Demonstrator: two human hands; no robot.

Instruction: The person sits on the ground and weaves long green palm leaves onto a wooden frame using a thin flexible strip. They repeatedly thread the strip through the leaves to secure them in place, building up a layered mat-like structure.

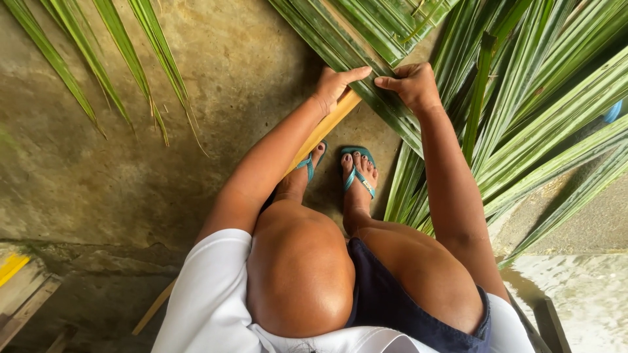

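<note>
A long palm frond lies on the concrete floor in front of my knees, its yellow midrib (322, 128) running diagonally under my left forearm. My left hand (335, 86) is closed around the midrib and a green leaflet (366, 91) at its top end. My right hand (411, 84) pinches the same green leaflet right beside the left thumb. Woven green leaflets (383, 23) lie just beyond both hands. Loose long leaflets (543, 111) fan out to the right of my right arm.
My feet in teal flip-flops (356, 171) rest on the stained concrete floor (216, 85) below the hands. More palm leaflets (111, 59) hang at the upper left. A yellow and wooden plank (19, 281) sits at the lower left; a wet patch (575, 287) lies lower right.
</note>
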